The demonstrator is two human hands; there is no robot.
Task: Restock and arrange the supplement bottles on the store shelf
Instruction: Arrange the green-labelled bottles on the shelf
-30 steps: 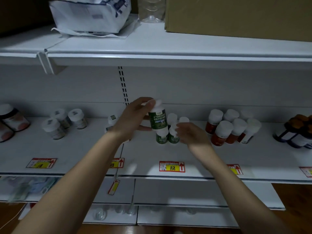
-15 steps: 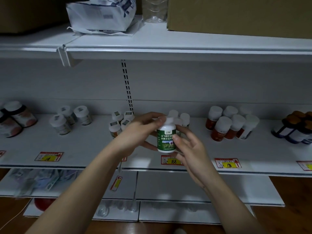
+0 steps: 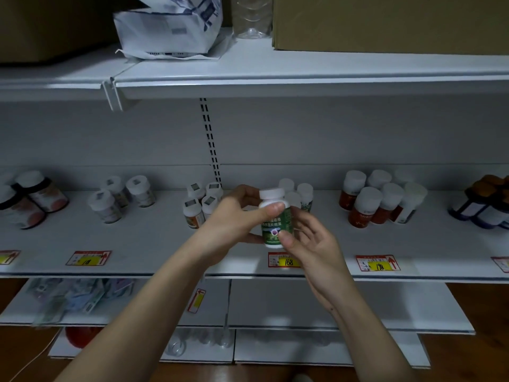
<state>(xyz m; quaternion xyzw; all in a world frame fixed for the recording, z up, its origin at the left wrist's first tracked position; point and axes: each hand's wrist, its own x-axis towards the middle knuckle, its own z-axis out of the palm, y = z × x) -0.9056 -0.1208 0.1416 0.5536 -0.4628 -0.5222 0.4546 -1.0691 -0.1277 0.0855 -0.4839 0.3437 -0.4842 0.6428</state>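
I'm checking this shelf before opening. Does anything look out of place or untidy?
Yes. A crumpled white bag slumps on the top shelf, and one price tag hangs askew below the bottle shelf's edge. The bottle groups stand upright.

My bottle (image 3: pixel 275 219) wears a green label and white cap; the shelf (image 3: pixel 154 244) is white, its price tags (image 3: pixel 286 261) red with yellow (handwritten black numbers).
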